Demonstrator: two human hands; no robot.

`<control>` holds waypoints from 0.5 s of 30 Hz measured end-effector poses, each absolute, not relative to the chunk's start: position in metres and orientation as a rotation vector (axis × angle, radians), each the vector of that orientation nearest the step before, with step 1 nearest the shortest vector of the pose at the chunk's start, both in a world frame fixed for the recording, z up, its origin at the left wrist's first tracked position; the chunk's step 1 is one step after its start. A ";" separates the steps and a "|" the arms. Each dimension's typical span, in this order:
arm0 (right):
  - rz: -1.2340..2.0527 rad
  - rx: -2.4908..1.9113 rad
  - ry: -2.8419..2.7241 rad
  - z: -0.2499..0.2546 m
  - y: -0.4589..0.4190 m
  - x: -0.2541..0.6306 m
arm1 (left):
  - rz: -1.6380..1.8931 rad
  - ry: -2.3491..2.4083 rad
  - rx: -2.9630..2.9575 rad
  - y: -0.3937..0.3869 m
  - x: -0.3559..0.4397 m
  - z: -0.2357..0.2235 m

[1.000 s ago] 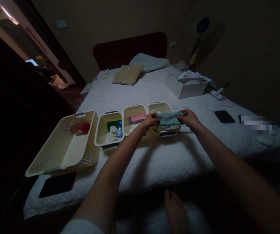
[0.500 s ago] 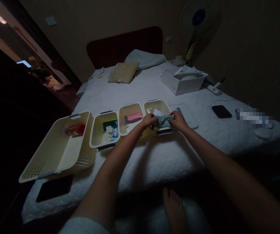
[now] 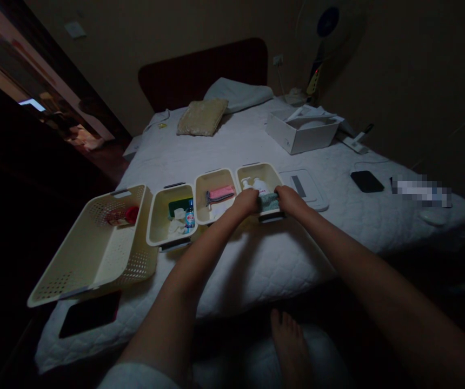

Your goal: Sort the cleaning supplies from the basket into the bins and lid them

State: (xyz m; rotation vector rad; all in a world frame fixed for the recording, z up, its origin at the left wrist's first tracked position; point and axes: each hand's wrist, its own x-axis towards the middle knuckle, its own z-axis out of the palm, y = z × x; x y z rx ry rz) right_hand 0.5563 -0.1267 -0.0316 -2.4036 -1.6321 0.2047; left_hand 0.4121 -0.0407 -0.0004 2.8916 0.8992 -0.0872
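Observation:
A grey-green cloth (image 3: 268,202) is stretched between my two hands, low inside the front of the rightmost cream bin (image 3: 271,166). My left hand (image 3: 248,200) closes on its left end, and my right hand (image 3: 287,199) grips the right end. Behind the cloth in that bin stand white pump bottles (image 3: 260,186). The neighbouring bin (image 3: 204,219) holds a folded pink cloth (image 3: 221,193) with a dark edge. Further left, another bin (image 3: 150,236) contains a blue bottle (image 3: 190,214), a green item (image 3: 179,206) and white pieces.
A large perforated basket (image 3: 74,243) with a red-lidded jar (image 3: 124,216) stands at the left. Before it lies a dark tablet-like slab (image 3: 90,314). A flat white lid or scale (image 3: 309,189) is right of the bins. A white box (image 3: 297,139) and a cushion (image 3: 201,117) lie further back.
Both hands have lowered the cloth deeper into the rightmost bin, so the white bottles behind it show more. The view has shifted slightly.

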 end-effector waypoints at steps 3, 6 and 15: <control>0.015 -2.460 -1.646 -0.025 -0.132 0.547 | 0.021 0.855 3.039 -0.042 0.410 -0.003; -0.048 -2.452 -1.707 -0.021 -0.133 0.539 | 0.093 0.691 3.175 -0.044 0.411 -0.003; 0.293 -2.474 -1.759 -0.025 -0.127 0.542 | -0.368 0.610 2.956 -0.040 0.413 0.006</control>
